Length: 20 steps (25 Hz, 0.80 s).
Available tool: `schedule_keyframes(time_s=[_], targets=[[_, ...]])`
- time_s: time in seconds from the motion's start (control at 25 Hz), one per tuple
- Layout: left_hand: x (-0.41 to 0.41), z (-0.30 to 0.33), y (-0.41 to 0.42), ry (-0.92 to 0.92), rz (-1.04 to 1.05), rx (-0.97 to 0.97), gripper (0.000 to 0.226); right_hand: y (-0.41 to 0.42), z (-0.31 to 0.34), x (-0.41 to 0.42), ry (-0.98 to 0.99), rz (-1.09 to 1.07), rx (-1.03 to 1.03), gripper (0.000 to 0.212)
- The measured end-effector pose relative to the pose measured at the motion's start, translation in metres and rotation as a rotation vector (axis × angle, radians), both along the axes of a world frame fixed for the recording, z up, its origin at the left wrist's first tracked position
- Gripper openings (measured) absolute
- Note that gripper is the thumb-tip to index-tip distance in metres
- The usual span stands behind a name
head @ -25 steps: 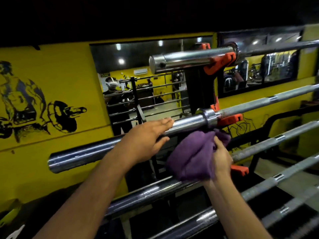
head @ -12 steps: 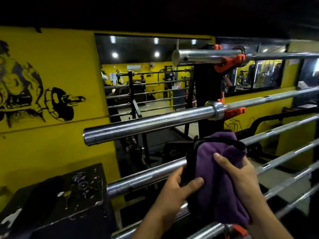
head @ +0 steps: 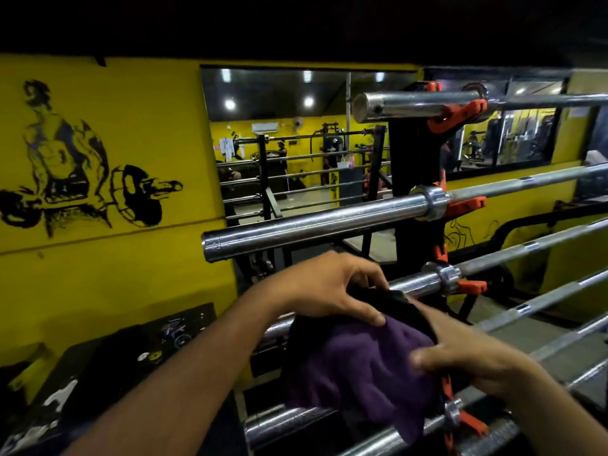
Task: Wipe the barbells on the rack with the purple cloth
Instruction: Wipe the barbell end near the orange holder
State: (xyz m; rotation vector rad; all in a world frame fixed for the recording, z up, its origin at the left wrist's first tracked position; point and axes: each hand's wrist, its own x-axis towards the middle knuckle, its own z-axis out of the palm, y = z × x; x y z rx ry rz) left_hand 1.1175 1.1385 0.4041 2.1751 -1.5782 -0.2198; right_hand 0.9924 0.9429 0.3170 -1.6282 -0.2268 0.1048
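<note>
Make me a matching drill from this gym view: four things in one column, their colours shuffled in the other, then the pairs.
Things:
1. cloth gripped by the left hand and right hand
2. rack hooks
3. barbell sleeve
4. wall

Colours:
A. yellow
B. chrome silver
C. purple
D. orange

Pairs: 1-C, 2-D, 3-B, 4-A

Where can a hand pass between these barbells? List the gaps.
Widest gap: between the top barbell and second barbell, left of the black upright. Crowded below: both hands hold the purple cloth over the lower bars.
</note>
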Motion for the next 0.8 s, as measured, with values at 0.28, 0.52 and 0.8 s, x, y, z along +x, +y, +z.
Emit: schedule_keyframes(time_s=[0.28, 0.52, 0.8], targets=[[0.034, 0.044, 0.008, -0.76, 0.103, -0.138, 0.056, -0.012, 0.033, 0.004, -0.243, -0.688, 0.221, 0.061], [0.078, 0.048, 0.056, -0.786, 0.207, 0.214, 0.073, -0.042, 0.074, 0.065, -0.626, -0.996, -0.189, 0.038], [0.099, 0.035, 0.062, -0.771, 0.111, 0.057, 0.068, -0.073, 0.113, 0.169, -0.541, -0.813, -1.129, 0.059]])
